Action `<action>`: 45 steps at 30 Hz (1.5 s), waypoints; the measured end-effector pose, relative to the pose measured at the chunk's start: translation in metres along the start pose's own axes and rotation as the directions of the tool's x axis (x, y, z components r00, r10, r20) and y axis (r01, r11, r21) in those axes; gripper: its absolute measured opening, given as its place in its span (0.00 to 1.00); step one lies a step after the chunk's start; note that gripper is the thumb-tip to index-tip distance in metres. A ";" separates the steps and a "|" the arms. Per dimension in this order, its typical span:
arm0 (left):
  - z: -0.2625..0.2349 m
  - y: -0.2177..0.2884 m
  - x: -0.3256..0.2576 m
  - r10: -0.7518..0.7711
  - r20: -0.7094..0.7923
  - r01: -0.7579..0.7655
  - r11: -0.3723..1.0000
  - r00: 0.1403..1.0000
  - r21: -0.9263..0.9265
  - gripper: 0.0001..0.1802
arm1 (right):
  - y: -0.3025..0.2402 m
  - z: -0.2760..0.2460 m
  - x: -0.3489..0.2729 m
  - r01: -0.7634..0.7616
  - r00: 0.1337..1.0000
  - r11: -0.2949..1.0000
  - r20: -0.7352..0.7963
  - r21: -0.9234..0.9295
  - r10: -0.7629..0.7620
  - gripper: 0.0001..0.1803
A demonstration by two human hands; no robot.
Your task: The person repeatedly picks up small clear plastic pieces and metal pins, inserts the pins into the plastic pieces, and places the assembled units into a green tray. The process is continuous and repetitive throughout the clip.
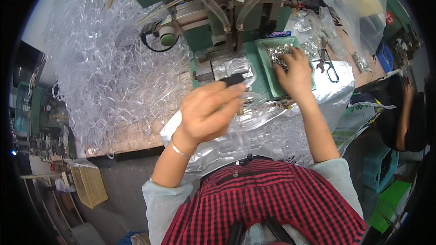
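My left hand (206,111) is closed in front of the machine's metal work plate (222,69), its thumb and fingers pinched on a clear plastic piece (255,95). A black wrap (233,80) covers one fingertip of that hand. To the right, my right hand (296,75) reaches into a green tray (274,88), fingers bent and apart over small shiny metal parts (280,53). Whether any part lies between those fingertips is too small to tell. Above the plate stands the green bench machine (195,31) with its press head.
A big heap of clear plastic pieces (122,72) covers the table's left side. More lie on silver sheeting (254,131) before me. Black-handled scissors (330,70) and a wrench (320,63) lie right of the tray. Another person's forearm (405,113) shows at far right.
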State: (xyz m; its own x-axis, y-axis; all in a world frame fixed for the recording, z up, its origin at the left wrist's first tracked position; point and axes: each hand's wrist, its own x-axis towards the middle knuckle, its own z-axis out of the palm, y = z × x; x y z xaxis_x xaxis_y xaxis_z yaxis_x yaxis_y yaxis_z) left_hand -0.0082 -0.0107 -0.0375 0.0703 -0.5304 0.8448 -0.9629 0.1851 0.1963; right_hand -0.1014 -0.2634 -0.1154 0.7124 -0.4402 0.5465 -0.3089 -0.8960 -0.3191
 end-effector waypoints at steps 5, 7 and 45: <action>0.013 -0.010 -0.002 0.223 0.049 -0.229 0.958 0.974 0.172 0.09 | 0.029 0.014 -0.008 0.006 0.998 0.998 -0.062 0.069 -0.002 0.07; 0.011 -0.008 -0.007 0.214 0.040 -0.217 0.953 0.976 0.209 0.09 | 0.030 0.014 -0.008 0.008 0.998 0.997 -0.059 0.076 -0.004 0.07; -0.206 -0.085 -0.036 -0.716 -0.410 0.822 0.528 0.565 0.212 0.15 | -0.067 -0.026 0.036 -0.285 0.957 0.461 0.276 0.841 0.087 0.19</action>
State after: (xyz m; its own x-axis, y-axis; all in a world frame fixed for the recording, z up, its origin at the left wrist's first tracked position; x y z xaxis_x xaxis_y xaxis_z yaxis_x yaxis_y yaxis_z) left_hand 0.1243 0.1627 0.0180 0.8358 -0.0929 0.5411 -0.5057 -0.5139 0.6929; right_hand -0.0714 -0.2204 -0.0539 0.8289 -0.4834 0.2814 0.1847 -0.2384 -0.9535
